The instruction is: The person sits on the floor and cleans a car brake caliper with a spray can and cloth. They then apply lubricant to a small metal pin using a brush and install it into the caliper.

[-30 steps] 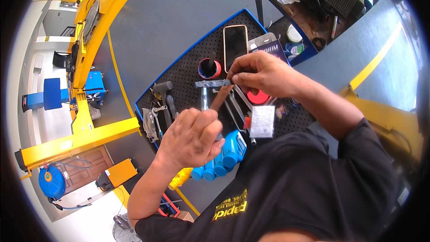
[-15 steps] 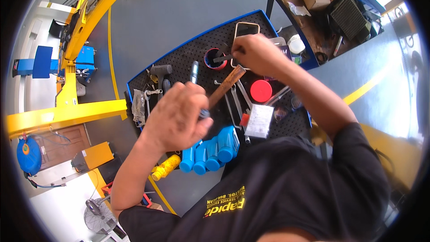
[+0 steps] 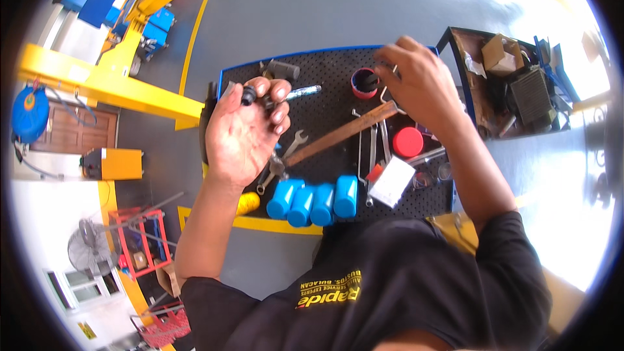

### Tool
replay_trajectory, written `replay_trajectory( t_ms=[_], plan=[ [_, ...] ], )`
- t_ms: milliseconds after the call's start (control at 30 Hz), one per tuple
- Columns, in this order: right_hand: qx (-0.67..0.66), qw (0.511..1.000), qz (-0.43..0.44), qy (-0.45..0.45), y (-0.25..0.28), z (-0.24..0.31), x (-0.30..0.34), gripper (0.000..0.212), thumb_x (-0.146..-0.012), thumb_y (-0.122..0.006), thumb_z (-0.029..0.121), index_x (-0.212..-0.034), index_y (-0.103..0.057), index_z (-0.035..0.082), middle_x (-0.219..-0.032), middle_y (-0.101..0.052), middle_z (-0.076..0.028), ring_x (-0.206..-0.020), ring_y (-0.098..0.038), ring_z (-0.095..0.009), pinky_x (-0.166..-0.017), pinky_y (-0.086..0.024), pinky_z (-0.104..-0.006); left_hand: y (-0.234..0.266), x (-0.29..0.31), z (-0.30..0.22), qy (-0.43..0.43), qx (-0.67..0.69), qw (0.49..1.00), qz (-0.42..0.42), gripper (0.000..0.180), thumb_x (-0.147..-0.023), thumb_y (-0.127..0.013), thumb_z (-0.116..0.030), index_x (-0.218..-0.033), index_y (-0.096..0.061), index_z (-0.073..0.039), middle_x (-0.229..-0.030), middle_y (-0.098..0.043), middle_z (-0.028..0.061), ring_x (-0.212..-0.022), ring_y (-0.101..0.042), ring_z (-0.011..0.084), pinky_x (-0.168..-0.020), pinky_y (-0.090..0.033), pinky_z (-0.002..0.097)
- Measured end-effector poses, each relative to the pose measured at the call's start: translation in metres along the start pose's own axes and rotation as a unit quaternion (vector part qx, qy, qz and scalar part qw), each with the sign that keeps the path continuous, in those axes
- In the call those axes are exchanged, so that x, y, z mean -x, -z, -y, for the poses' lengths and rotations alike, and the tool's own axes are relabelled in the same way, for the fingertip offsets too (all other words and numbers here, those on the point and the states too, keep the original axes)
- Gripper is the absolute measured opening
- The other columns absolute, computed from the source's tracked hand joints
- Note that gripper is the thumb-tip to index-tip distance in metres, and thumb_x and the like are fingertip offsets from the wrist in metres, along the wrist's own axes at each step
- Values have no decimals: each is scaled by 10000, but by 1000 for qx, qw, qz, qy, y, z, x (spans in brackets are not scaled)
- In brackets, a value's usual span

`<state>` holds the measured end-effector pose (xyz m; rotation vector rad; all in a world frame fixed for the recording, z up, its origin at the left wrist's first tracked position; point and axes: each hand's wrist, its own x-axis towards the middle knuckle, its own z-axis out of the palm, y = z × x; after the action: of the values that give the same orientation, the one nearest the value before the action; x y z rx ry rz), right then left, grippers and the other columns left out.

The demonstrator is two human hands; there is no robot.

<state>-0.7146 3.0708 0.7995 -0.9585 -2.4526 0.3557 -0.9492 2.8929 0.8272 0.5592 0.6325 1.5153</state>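
Note:
My left hand (image 3: 244,136) is raised palm up over the near left of the black perforated bench top (image 3: 325,117). Its fingers curl round a slim rod-like part with a black end (image 3: 248,95) and a shiny silvery end (image 3: 303,92); the middle is hidden by the fingers. Over the far right of the bench, my right hand (image 3: 422,84) has its fingers apart, with nothing visible in them. Beside its thumb stands a red can (image 3: 364,93) with dark contents, and a flat dark strip (image 3: 370,80) rests in its mouth.
A wooden-handled hammer (image 3: 344,133) lies across the bench among wrenches (image 3: 296,143). Several blue bottles (image 3: 323,201) line the near edge, with a red lid (image 3: 408,142) and white box (image 3: 391,182) rightward. A grey mallet (image 3: 284,69) lies behind my left hand. A cluttered cart (image 3: 471,91) stands right.
My left hand has turned palm up, and the rod's black end now shows above it. My right hand has let go of the flat strip at the can and opened. The view has shifted.

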Motion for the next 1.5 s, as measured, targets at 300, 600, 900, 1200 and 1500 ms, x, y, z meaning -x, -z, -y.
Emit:
replay_trajectory(
  t_ms=[300, 600, 900, 1200, 1500],
  plan=[
    [-201, 944, 11, 263, 16, 86, 38, 263, -804, -777, 158, -1047, -716, 76, -914, -661, -88, -887, -672, -297, -772, -546, -418, -40, 61, 48, -4, -75, 989, -125, 306, -1050, -470, -394, -1133, -553, -111, -1181, -616, 122, -1015, -569, 207, -912, -441, 350],
    [-103, 943, 120, 292, 29, 158, 51, 188, -845, -747, 181, -905, -659, 25, -801, -659, -175, -786, -668, -382, -717, -525, -459, -41, 122, 30, -40, -132, 988, -74, 306, -1090, -426, -341, -1162, -588, -91, -1150, -623, 51, -1086, -585, 173, -897, -437, 332],
    [-109, 906, 173, 371, 19, 340, 23, 201, -906, -753, 179, -980, -646, 25, -820, -657, -69, -768, -628, -162, -726, -503, -307, 23, 300, -76, -237, -240, 931, -144, 341, -1067, -509, -417, -1177, -640, -122, -1454, -580, 175, -1194, -634, 243, -956, -511, 345],
    [-250, 802, 395, 371, -115, 589, 9, 175, -958, -720, 144, -1031, -613, 26, -853, -619, -30, -782, -581, -84, -727, -476, -240, 180, 625, -77, -434, -113, 831, -329, 333, -1011, -645, -293, -1262, -600, -78, -1414, -583, 168, -1195, -610, 216, -968, -526, 362],
    [-303, 637, 571, 421, -307, 897, 97, 235, -983, -696, 272, -1010, -623, 51, -827, -657, -51, -776, -611, -113, -743, -499, -255, 248, 889, -64, -607, 59, 683, -403, 340, -1019, -643, -339, -1268, -591, -114, -1272, -601, 25, -1111, -572, 151, -922, -482, 323]
  ],
)
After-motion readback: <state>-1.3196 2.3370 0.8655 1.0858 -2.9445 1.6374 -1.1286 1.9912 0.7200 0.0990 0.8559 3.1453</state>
